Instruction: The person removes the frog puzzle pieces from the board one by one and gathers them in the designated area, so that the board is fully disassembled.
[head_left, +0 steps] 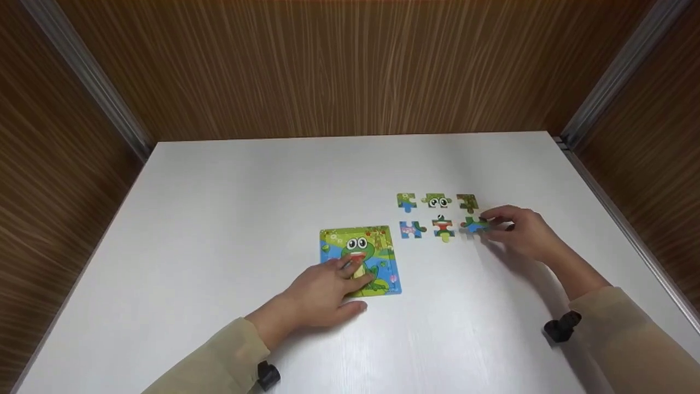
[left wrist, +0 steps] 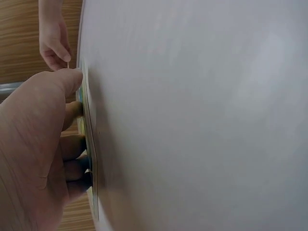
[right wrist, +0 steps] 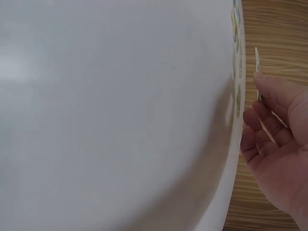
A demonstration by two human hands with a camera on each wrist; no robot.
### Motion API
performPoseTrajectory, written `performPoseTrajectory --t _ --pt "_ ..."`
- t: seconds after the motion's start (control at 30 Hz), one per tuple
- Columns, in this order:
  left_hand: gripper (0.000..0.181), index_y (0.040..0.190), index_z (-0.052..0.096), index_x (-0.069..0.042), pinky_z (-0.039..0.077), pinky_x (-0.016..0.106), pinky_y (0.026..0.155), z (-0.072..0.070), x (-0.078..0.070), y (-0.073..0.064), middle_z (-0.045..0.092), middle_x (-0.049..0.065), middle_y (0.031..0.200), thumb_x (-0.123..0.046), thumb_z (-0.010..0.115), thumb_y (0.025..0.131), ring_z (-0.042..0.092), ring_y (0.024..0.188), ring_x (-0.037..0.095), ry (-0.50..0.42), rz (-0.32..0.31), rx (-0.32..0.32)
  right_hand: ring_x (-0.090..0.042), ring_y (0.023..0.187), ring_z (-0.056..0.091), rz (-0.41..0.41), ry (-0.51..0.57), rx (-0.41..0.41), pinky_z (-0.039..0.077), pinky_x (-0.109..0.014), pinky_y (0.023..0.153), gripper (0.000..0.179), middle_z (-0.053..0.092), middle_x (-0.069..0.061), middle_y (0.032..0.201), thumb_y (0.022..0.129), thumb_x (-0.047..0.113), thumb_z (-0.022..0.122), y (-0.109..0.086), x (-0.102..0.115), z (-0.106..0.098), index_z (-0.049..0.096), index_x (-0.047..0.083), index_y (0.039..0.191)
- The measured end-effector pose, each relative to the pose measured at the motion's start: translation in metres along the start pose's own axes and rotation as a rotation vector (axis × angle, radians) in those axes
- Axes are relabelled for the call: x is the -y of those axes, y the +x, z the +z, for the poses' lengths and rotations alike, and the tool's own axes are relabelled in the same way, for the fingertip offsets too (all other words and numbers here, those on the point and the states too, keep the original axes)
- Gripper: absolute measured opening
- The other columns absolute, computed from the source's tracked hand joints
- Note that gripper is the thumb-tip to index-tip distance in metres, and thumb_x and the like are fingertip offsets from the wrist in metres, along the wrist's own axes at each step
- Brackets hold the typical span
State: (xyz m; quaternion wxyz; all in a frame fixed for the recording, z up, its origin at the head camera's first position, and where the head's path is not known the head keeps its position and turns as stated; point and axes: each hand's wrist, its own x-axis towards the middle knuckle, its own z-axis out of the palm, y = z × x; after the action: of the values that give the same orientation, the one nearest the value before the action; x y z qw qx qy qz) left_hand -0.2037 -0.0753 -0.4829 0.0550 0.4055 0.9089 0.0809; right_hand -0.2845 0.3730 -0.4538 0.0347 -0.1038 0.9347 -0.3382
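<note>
A square frog puzzle board (head_left: pixel 383 257) lies on the white table, and my left hand (head_left: pixel 322 293) rests on its lower left part with the fingers spread over the frog picture. In the left wrist view the fingertips touch the top of the thin board (left wrist: pixel 91 139). My right hand (head_left: pixel 522 232) pinches a blue and green puzzle piece (head_left: pixel 474 225) between thumb and fingers. The right wrist view shows that piece (right wrist: pixel 257 62) edge-on, raised off the table.
Left of the held piece lie a frog-mouth piece (head_left: pixel 443 228) and a pink and blue piece (head_left: pixel 411 229). Behind them is a row with a frog-eyes piece (head_left: pixel 437 201), a green and blue piece (head_left: pixel 406 201) and a brown-green piece (head_left: pixel 467 202). Wood-grain panels (head_left: pixel 350 71) enclose the table.
</note>
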Motion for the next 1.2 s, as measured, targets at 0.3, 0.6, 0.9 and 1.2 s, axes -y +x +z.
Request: performPoseTrajectory --t 0.3,0.6,0.9,1.2 --pt "0.061 0.161 0.049 -0.023 0.036 0.046 0.122 -0.001 0.001 0.001 0.038 0.015 0.165 -0.055 0.042 0.11 0.04 0.152 0.035 -0.003 0.0 -0.008 -0.041 0.123 0.062 0.098 -0.013 0.043 0.053 -0.049 0.098 0.046 0.066 -0.023 0.137 0.098 0.017 0.078 -0.001 -0.009 0.0 0.066 0.002 0.14" --pt "0.062 0.162 0.048 -0.022 0.035 0.046 0.123 -0.003 0.002 0.001 0.037 0.015 0.166 -0.055 0.042 0.11 0.039 0.153 0.035 0.012 0.007 -0.009 -0.039 0.129 0.06 0.121 0.018 0.046 0.052 -0.026 0.09 0.046 0.064 -0.021 0.143 0.098 0.018 0.079 0.001 -0.012 0.003 0.066 0.005 0.141" --pt "0.062 0.161 0.049 -0.022 0.034 0.045 0.124 -0.002 0.001 0.002 0.036 0.015 0.166 -0.055 0.042 0.11 0.037 0.154 0.033 0.015 0.003 -0.005 -0.039 0.137 0.057 0.123 0.051 0.044 0.047 -0.018 0.089 0.048 0.061 -0.021 0.147 0.098 0.02 0.079 0.001 -0.014 0.004 0.066 0.005 0.141" --pt "0.061 0.161 0.049 -0.023 0.035 0.046 0.123 0.0 0.0 0.0 0.036 0.014 0.166 -0.056 0.043 0.11 0.037 0.154 0.033 -0.006 -0.005 -0.006 -0.042 0.14 0.054 0.134 0.05 0.055 0.049 -0.044 0.105 0.049 0.057 -0.022 0.15 0.098 0.02 0.078 0.001 -0.017 0.007 0.063 0.005 0.143"
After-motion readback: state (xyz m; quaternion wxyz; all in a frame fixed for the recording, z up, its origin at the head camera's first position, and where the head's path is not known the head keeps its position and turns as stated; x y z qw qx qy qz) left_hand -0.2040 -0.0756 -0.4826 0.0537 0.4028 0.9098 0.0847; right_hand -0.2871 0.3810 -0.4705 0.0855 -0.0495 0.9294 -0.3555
